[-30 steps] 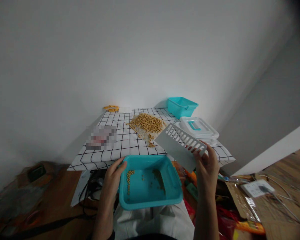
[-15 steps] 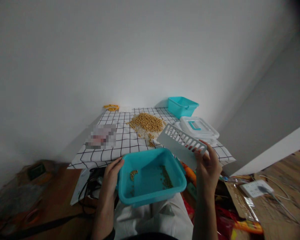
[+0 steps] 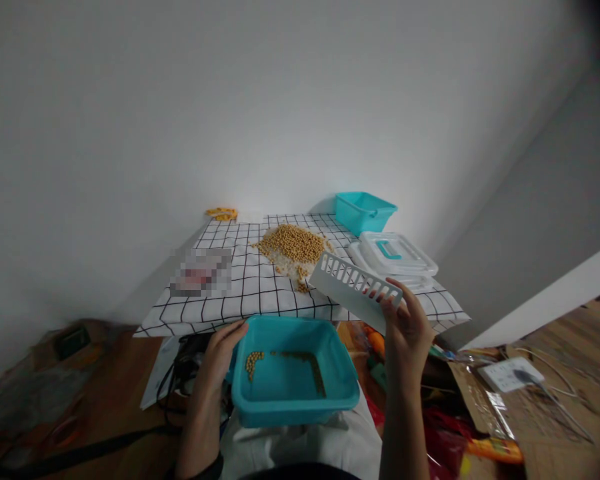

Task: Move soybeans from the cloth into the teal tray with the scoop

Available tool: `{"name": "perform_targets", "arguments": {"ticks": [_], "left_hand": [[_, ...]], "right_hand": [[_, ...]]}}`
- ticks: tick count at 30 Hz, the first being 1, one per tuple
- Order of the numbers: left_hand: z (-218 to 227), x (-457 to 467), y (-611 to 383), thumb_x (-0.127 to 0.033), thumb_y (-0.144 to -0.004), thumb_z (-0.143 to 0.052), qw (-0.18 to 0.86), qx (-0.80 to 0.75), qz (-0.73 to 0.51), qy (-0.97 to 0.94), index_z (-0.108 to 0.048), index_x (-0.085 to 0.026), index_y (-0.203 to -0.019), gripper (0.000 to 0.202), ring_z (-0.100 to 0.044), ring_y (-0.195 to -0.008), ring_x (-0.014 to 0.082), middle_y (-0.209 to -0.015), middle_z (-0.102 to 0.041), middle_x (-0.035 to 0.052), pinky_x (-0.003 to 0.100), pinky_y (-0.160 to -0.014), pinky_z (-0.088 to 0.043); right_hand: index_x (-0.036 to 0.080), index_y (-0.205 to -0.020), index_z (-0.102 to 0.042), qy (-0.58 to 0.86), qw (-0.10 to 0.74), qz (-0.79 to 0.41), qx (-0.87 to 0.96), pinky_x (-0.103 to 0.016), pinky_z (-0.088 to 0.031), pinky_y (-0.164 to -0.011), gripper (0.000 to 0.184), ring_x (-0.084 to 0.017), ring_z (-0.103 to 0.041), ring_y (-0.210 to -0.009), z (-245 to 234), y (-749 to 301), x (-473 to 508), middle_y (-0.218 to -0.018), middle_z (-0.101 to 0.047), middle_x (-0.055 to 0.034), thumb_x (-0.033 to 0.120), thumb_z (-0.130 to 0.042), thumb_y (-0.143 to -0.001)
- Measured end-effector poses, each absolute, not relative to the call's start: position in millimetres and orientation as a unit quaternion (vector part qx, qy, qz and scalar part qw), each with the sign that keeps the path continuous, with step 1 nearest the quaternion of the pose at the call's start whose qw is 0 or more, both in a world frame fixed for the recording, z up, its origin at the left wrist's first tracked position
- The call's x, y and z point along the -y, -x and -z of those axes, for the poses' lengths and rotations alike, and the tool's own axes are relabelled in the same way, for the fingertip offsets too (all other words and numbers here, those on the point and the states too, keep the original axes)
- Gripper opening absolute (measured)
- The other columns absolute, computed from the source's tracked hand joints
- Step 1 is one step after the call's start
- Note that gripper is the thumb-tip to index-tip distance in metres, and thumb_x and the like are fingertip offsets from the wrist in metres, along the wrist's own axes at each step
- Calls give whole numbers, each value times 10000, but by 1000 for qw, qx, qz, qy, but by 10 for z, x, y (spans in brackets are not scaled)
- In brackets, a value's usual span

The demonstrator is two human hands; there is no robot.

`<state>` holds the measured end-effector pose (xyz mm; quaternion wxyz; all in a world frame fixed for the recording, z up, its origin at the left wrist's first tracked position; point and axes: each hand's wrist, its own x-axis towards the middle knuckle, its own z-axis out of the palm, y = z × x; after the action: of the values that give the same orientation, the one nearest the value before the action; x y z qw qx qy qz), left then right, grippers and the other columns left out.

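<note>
Above the lap (image 3: 325, 440), the left hand (image 3: 223, 350) grips the tub (image 3: 295, 407) by its rim, probably to steady it; fingers of the right hand (image 3: 405, 323) pinch the plate (image 3: 355, 303) aside, likely leaving beans (image 3: 253, 362) uncovered.

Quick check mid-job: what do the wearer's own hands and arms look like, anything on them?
The left hand and right hand are ungloved. The right forearm shows no sleeve. The left forearm is mostly bare, with a dark edge, perhaps a cuff or band, near the picture's bottom.
</note>
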<state>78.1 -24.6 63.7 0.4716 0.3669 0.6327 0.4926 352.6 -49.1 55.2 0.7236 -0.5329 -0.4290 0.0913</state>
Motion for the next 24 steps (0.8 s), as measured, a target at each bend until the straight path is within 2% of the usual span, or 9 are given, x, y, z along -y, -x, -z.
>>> {"name": "perform_targets", "arguments": {"ticks": [3, 8, 12, 15, 17, 21, 24], "left_hand": [[-626, 248, -782, -311, -629, -809, 473, -634, -492, -364, -794, -251, -697, 93, -748, -1111, 329, -867, -879, 29, 396, -995, -565], [-599, 262, -765, -346, -636, -810, 496, -624, -489, -355, -803, -227, -781, 188, -761, -1060, 332, -865, -875, 45, 419, -942, -583], [-556, 246, -737, -380, -611, -819, 516, -610, -489, -350, -799, -215, -795, 249, -760, -1026, 325, -814, -861, 30, 407, -905, -581], [-536, 238, -762, -371, -589, -816, 526, -612, -483, -339, -793, -220, -814, 271, -744, -1052, 331, -864, -861, 35, 396, -888, -570], [-537, 239, -808, -348, -587, -813, 531, -616, -477, -333, -787, -225, -822, 266, -742, -1036, 329, -881, -859, 42, 392, -868, -568], [-558, 235, -900, -304, -618, -775, 539, -622, -464, -328, -749, -223, -794, 196, -750, -889, 312, -736, -824, 41, 389, -803, -563], [-570, 235, -912, -290, -669, -735, 538, -627, -459, -326, -720, -233, -804, 147, -741, -857, 292, -719, -801, 26, 374, -789, -552]], "right_hand": [[183, -1193, -706, 530, 720, -101, 436, -391, -579, -811, 357, -272, -758, -903, -545, -3527, 478, -973, -784, -109, 409, -642, -924], [192, -1137, -731, 533, 713, -98, 445, -396, -570, -837, 313, -268, -754, -913, -542, -3541, 480, -1021, -782, -106, 396, -655, -912], [190, -1157, -728, 531, 718, -86, 441, -366, -583, -771, 324, -257, -761, -856, -552, -3562, 505, -914, -792, -81, 389, -658, -911], [191, -1155, -731, 529, 725, -76, 435, -338, -578, -717, 329, -241, -755, -813, -537, -3595, 506, -887, -789, -68, 390, -669, -901], [194, -1149, -735, 529, 726, -75, 433, -328, -573, -692, 328, -239, -752, -800, -521, -3610, 498, -883, -789, -66, 392, -676, -894], [209, -1156, -737, 524, 727, -89, 434, -336, -579, -716, 323, -246, -760, -830, -503, -3605, 484, -904, -792, -66, 390, -681, -894], [218, -1151, -742, 518, 727, -104, 439, -337, -578, -739, 313, -242, -761, -842, -500, -3604, 486, -912, -793, -63, 390, -686, -896]]}}
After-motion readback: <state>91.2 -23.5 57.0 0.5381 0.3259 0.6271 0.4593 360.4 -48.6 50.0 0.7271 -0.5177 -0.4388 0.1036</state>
